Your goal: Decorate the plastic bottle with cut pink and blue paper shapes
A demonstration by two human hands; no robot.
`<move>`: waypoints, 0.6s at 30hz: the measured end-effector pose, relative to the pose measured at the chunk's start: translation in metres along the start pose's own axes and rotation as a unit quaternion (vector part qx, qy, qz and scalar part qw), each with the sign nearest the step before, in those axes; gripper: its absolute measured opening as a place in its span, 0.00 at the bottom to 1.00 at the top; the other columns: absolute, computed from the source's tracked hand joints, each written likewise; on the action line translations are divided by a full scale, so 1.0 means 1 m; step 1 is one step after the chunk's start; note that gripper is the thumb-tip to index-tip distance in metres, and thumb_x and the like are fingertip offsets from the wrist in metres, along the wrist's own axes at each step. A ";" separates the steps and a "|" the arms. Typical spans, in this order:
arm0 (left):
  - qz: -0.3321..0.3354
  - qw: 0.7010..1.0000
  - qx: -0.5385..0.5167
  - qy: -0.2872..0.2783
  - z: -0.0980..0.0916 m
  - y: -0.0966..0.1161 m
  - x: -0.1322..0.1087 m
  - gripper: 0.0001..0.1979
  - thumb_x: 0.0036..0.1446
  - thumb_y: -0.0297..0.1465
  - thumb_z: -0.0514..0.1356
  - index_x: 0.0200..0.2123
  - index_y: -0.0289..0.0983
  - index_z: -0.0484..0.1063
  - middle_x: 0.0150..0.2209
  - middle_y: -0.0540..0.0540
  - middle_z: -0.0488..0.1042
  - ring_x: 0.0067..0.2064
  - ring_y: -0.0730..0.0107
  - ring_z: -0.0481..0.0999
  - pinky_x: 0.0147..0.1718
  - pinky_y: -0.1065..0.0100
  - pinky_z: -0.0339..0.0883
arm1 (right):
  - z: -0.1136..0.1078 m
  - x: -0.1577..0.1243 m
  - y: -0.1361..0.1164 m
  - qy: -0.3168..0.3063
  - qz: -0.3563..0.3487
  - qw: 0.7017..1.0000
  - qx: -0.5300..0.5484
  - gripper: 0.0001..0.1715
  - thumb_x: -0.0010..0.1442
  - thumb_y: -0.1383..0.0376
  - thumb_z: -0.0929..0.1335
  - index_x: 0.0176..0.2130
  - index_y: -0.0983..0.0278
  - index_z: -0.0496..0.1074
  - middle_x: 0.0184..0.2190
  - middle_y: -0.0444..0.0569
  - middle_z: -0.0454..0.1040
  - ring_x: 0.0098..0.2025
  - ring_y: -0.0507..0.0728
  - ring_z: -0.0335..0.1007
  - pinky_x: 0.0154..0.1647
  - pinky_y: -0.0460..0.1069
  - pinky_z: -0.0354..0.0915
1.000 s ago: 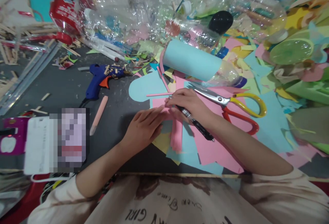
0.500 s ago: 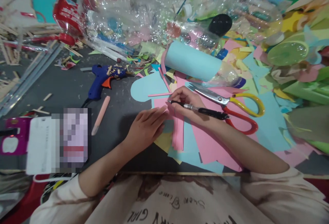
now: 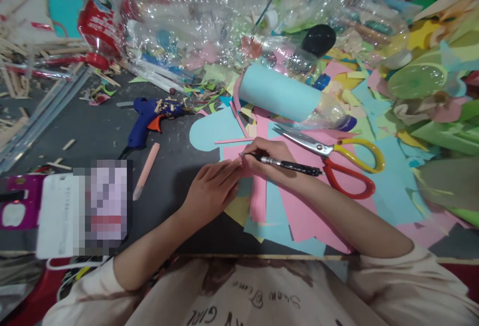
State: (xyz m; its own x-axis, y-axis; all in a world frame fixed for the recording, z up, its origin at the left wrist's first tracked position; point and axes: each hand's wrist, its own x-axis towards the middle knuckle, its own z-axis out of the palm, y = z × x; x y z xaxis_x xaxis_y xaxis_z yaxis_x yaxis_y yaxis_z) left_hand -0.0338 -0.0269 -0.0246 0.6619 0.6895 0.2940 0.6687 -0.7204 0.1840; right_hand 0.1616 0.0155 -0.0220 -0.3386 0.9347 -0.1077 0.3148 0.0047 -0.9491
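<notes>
My right hand point(image 3: 264, 156) grips a black pen point(image 3: 288, 164), its tip pointing left at a small piece of pink paper point(image 3: 232, 153). Flat on that paper rests my left hand point(image 3: 215, 183), fingers stretched out toward the pen tip. Below my right hand lies a folded pink paper strip point(image 3: 259, 198). Light blue paper point(image 3: 209, 131) with a rounded end is just beyond my hands, with a thin pink strip point(image 3: 234, 141) across it. Scissors point(image 3: 322, 150) with yellow and red handles lie open beside my right forearm.
A blue glue gun point(image 3: 144, 119) and a pink marker-like stick point(image 3: 147, 170) lie to the left. A bottle wrapped in blue paper point(image 3: 279, 91) lies ahead. Clear plastic bottles point(image 3: 175, 21) and paper scraps crowd the back and right. A phone-like white object point(image 3: 58, 216) sits at left.
My right hand has shifted slightly down and left, and the pen tip is now closer to the fingertips of my left hand. The left hand stays nearly in place.
</notes>
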 end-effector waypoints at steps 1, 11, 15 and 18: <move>0.000 1.000 0.001 0.001 0.000 0.000 0.000 0.14 0.64 0.28 0.52 0.50 0.33 0.72 0.50 0.42 0.78 0.49 0.62 0.76 0.43 0.62 0.70 | 0.000 0.000 0.001 -0.001 -0.005 1.000 0.000 0.03 0.55 0.66 0.67 0.29 0.63 0.69 0.23 0.41 0.71 0.24 0.49 0.63 0.25 0.45 0.59; 0.005 1.000 0.001 -0.017 0.000 -0.001 -0.003 0.16 0.65 0.29 0.51 0.52 0.33 0.71 0.52 0.43 0.76 0.52 0.63 0.75 0.46 0.63 0.70 | 0.000 0.000 0.003 0.013 0.026 0.999 0.037 0.06 0.57 0.63 0.66 0.34 0.62 0.71 0.29 0.44 0.77 0.30 0.52 0.72 0.34 0.47 0.66; 0.012 1.000 0.004 -0.004 -0.001 -0.001 -0.002 0.15 0.64 0.28 0.52 0.51 0.31 0.72 0.52 0.43 0.77 0.51 0.63 0.75 0.46 0.63 0.69 | 0.000 0.000 0.001 0.013 0.043 0.998 0.048 0.05 0.56 0.64 0.66 0.32 0.62 0.71 0.27 0.44 0.77 0.30 0.52 0.73 0.34 0.48 0.67; 0.013 1.000 0.006 -0.002 -0.002 0.000 -0.001 0.15 0.64 0.27 0.51 0.50 0.31 0.72 0.51 0.43 0.77 0.51 0.63 0.75 0.46 0.63 0.69 | 0.001 0.001 0.003 0.023 0.044 0.997 0.062 0.05 0.55 0.64 0.66 0.33 0.62 0.72 0.28 0.44 0.77 0.30 0.52 0.73 0.33 0.48 0.67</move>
State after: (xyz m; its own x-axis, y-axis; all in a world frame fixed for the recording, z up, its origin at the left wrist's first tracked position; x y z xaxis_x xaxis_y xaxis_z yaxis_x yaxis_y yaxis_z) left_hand -0.0352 -0.0278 -0.0234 0.6806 0.6709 0.2943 0.6554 -0.7371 0.1646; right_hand 0.1615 0.0161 -0.0257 -0.2724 0.9451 -0.1804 0.2286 -0.1185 -0.9663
